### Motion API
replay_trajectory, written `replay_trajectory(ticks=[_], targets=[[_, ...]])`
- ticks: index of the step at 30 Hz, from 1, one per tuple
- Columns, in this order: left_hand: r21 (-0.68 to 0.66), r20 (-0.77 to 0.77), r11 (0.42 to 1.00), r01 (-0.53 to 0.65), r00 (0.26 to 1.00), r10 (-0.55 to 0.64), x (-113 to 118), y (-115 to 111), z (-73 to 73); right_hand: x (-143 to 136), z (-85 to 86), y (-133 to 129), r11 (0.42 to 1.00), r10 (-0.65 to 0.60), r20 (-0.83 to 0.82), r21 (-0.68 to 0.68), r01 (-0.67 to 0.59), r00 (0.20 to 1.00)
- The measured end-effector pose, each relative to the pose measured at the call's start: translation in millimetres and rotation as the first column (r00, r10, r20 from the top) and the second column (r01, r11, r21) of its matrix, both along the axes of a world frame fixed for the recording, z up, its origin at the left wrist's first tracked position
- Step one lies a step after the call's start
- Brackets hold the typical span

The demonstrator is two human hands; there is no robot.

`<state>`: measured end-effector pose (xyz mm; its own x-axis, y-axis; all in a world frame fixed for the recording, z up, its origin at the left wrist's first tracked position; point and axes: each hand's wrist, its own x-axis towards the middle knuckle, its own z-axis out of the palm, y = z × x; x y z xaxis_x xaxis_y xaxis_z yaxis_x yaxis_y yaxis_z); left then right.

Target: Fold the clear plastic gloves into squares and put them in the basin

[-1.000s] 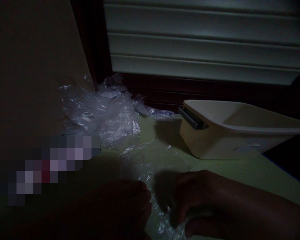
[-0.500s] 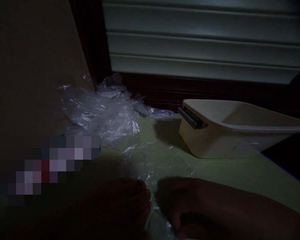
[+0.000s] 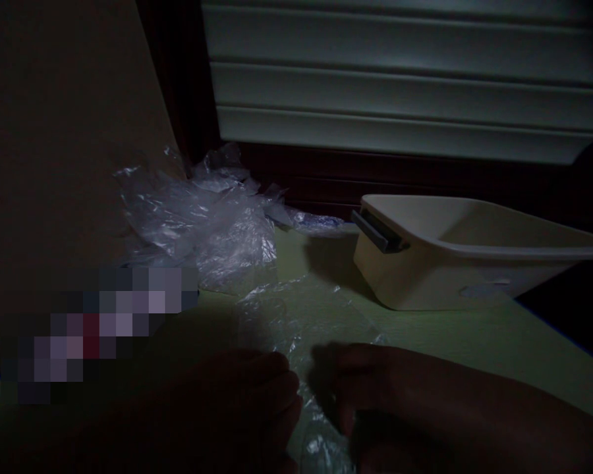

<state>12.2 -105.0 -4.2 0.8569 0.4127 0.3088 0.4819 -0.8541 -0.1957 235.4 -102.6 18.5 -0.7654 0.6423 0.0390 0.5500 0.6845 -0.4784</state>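
A clear plastic bag (image 3: 296,322) lies flat on the green table (image 3: 435,336) in front of me, its lower end between my hands. My left hand (image 3: 257,401) is at the bag's left side, in deep shadow, with its fingers curled together; what they grip is too dark to make out. At the bag's right side, my right hand (image 3: 370,388) has its fingers bent down towards the plastic, and its thumb side is lost in the dark. Crumpled clear plastic bags (image 3: 207,224) are heaped behind, to the left.
A cream-coloured bin (image 3: 425,276) with a dark handle stands at the right of the table. A blurred-out item (image 3: 113,322) lies at the left edge, by the wall. Behind the table is a slatted shutter (image 3: 400,85) with a dark frame.
My right hand has shifted slightly up, and its fingers look a little more spread. The plastic between my hands has changed shape slightly. My left hand is nearly still.
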Motion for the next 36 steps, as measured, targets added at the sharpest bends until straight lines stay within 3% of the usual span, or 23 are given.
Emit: replay_trajectory(ticks=[4, 9, 16, 27, 33, 36], targets=[[-0.046, -0.016, 0.999, 0.019, 1.000, -0.020, 0, 2, 0.9, -4, 1.9, 1, 0.980, 0.004, 0.006, -0.201, -0.003, 1.000], [-0.072, -0.091, 0.997, -0.012, 0.996, 0.005, 1, 2, 4.1, -5, 5.7, -1, 0.967, -0.006, -0.020, -0.254, 0.000, 1.000], [-0.014, 0.010, 1.000, 0.006, 1.000, -0.006, -4, -1, -5.1, -2, 1.4, 1, 0.958, -0.044, -0.011, -0.283, 0.039, 0.999], [0.009, 0.022, 1.000, 0.027, 0.999, -0.028, -4, 0, -2.3, -6, 8.5, -2, 0.987, -0.038, 0.033, -0.155, 0.042, 0.999], [0.014, 0.170, 1.000, 0.019, 0.985, -0.022, -6, 0, -7.8, -9, 9.7, -1, 0.994, -0.046, 0.095, -0.092, 0.055, 0.994], [-0.047, 0.081, 0.999, 0.001, 0.997, 0.003, -4, 0, -7.2, -9, 8.1, -1, 0.994, -0.041, 0.066, -0.097, 0.048, 0.997]])
